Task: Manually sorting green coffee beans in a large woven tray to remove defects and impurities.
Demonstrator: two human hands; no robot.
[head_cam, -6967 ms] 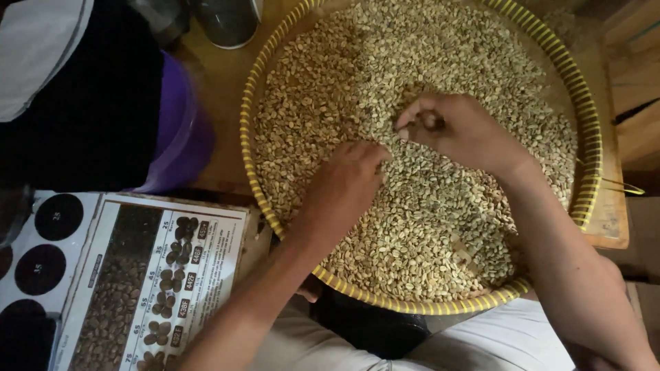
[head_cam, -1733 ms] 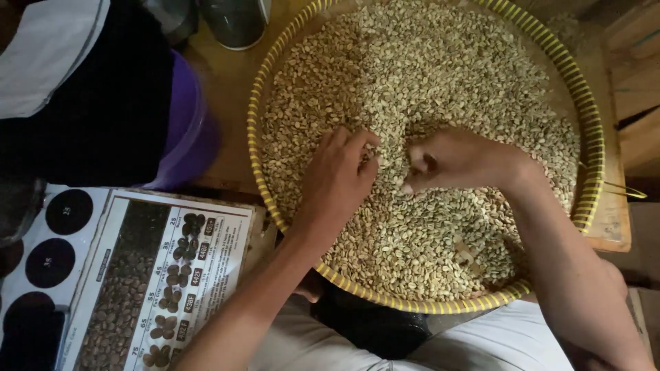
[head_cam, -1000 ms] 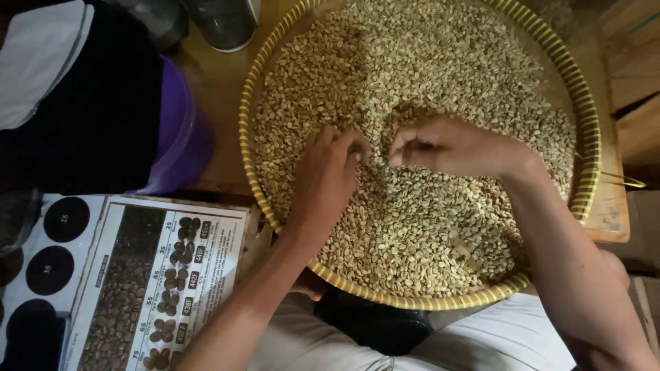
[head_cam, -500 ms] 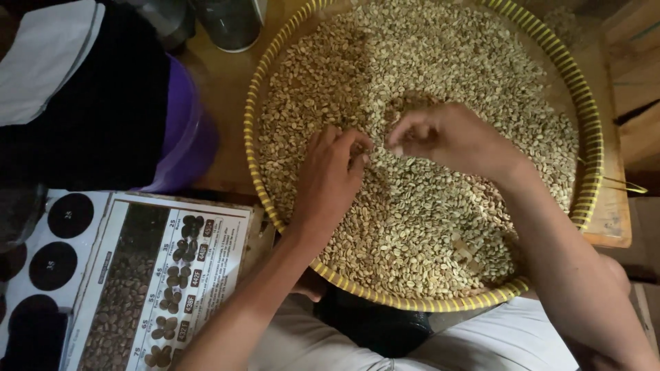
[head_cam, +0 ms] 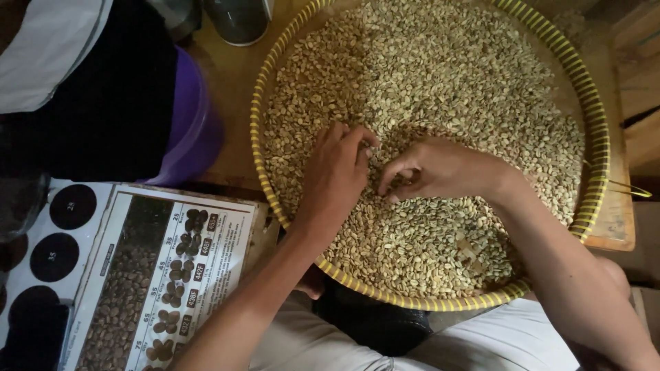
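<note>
One round woven tray point(head_cam: 597, 137) with a yellow-striped rim lies on the wooden counter point(head_cam: 227, 89), filled with pale green coffee beans point(head_cam: 440, 82) (far too many to count). Two hands work at its middle. The left hand point(head_cam: 337, 175) rests palm-down on the beans, its fingers point(head_cam: 361, 141) curled close together with the tips among the beans. The right hand point(head_cam: 430, 168) lies just beside it, its fingers point(head_cam: 392, 180) drawn together as if pinching, though what they hold cannot be told. The far half of the tray is open bean surface; its near rim overhangs the person's lap. Left of the tray stand one purple bucket point(head_cam: 196, 124) and one printed chart of beans point(head_cam: 165, 275).
</note>
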